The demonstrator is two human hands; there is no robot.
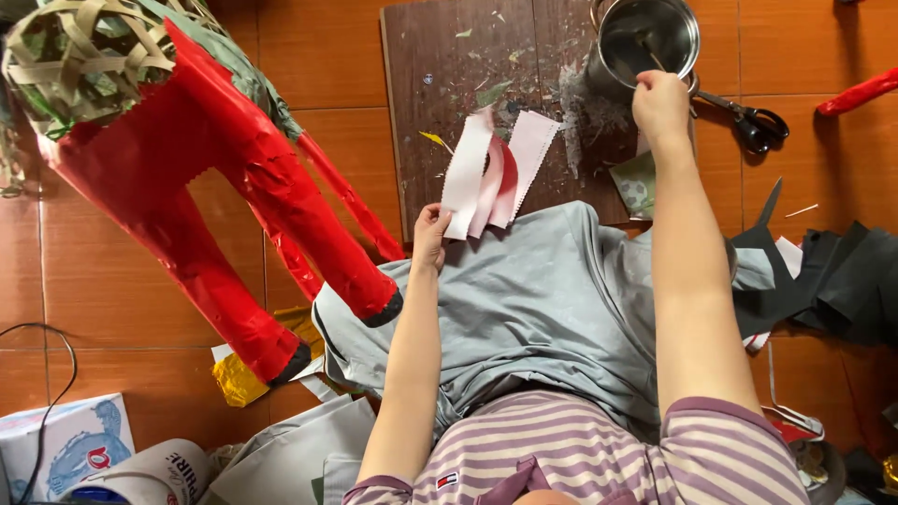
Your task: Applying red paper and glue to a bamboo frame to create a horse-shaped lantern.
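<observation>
My left hand holds the lower edge of several white and red paper strips with zigzag-cut edges; they lie fanned over a dark wooden board. My right hand reaches forward and pinches a thin brush handle that dips into a metal pot at the far end of the board. A grey cloth covers my lap between my arms.
A bamboo-frame animal figure covered in red paper stands at the left, legs toward me. Black-handled scissors lie right of the pot. Black paper pieces are piled at the right. Yellow foil, bags and a cable lie at lower left.
</observation>
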